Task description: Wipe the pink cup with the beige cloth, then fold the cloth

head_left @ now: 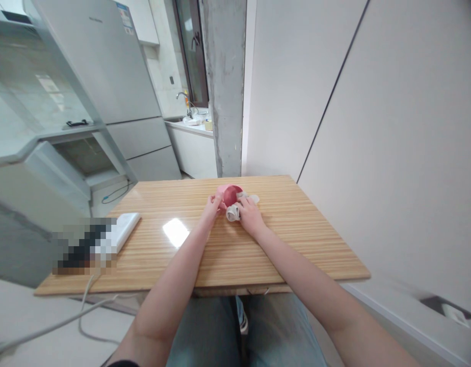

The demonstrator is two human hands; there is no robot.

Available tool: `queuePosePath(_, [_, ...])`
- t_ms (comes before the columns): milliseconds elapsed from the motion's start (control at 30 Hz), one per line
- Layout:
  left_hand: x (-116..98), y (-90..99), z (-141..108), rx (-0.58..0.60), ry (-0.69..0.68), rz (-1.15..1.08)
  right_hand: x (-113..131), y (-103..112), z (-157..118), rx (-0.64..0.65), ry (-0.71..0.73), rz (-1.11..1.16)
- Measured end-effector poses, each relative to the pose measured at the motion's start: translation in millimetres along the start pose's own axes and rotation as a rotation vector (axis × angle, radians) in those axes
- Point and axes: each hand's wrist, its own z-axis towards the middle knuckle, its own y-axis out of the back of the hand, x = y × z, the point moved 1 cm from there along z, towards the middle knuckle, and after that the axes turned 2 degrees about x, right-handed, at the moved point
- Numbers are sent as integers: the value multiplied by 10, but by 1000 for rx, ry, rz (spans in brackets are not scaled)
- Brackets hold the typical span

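Note:
A pink cup (230,195) is near the far edge of the wooden table (296,244), tilted so that its darker red inside faces me. My left hand (212,208) grips the left side of the cup, fingers closed against its wall. In my right hand (251,215) is a crumpled greyish-white cloth (233,213), bunched at the lower right of the cup's mouth. One end of the cloth sticks out beyond my right fingers. Whether the cloth reaches inside the cup is hard to tell.
A white power strip (126,227) with a cable lies at the table's left, beside a pixelated dark area. A white wall (392,153) runs along the right. Beyond the table stand a grey pillar (226,92), a fridge (105,66) and a sink counter (193,148).

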Motion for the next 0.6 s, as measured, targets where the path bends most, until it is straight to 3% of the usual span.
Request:
queuePosePath(100, [-71, 100, 44, -2, 36, 129, -61, 24, 9, 30, 103, 9])
queuePosePath(200, [-57, 93, 43, -26, -3, 82, 17, 36, 12, -5, 111, 41])
queuePosePath(333, [81, -56, -11, -103, -130, -102, 164, 8, 0, -87, -6, 68])
queuePosePath(467, [122, -122, -17, -45, -128, -127, 102, 14, -9, -127, -122, 59])
queuePosePath(600, [1, 21, 63, 7, -73, -19, -32, 47, -3, -37, 37, 60])
